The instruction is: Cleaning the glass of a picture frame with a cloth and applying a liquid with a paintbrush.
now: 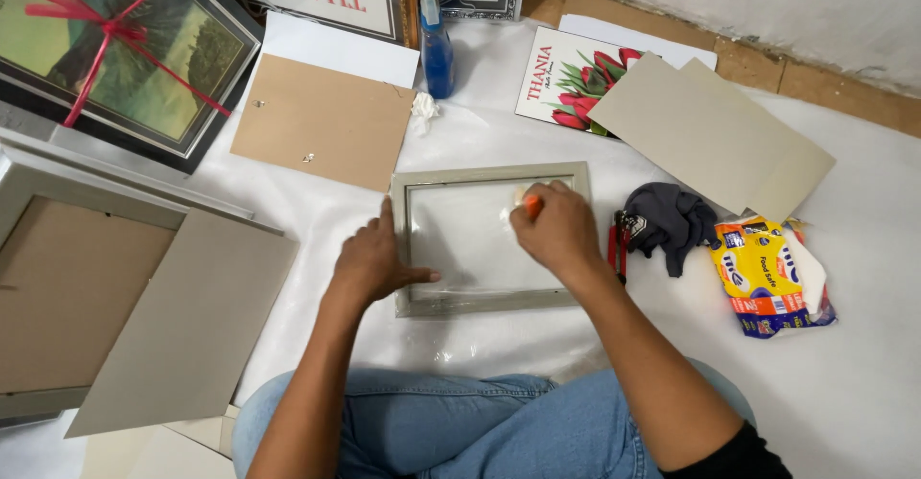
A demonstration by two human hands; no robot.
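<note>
Two hands are working on the grey picture frame lying on the white sheet: the left hand is pressing flat, fingers released, on its edge; the right hand is clenching an orange-tipped tool over the glass.

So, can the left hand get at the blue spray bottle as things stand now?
Probably yes. The left hand rests on the grey frame, holding nothing. The blue spray bottle stands beyond it, and only bare white sheet and a small tissue lie between.
</note>
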